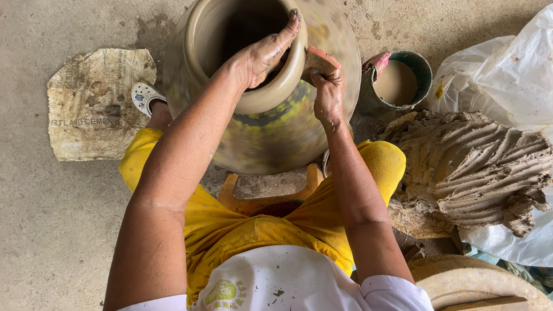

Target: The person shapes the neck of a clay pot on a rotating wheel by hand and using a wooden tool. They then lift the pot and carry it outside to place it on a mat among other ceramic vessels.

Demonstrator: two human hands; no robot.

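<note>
Clay pot (272, 121), large and round-bellied with a wide open mouth, fills the upper centre of the frame; its wet grey-brown wall is streaked with yellow and dark smears and looks blurred, while the thick rim is smooth. It stands between the person's knees in yellow trousers. Left hand (265, 52) lies over the rim, fingers (289, 27) stretched loosely and slightly apart, with the thumb side dipping inside the mouth. Right hand (328, 92) presses against the outer neck, its fingers closed around a small reddish flat tool (321, 59) that touches the rim from outside. Close to the right sit a green bucket (399, 83) of slip and a ridged clay lump (475, 167) on white plastic sheeting (529, 67). Bare concrete floor (31, 225) lies open at the left, beyond a worn sack scrap (95, 104).
</note>
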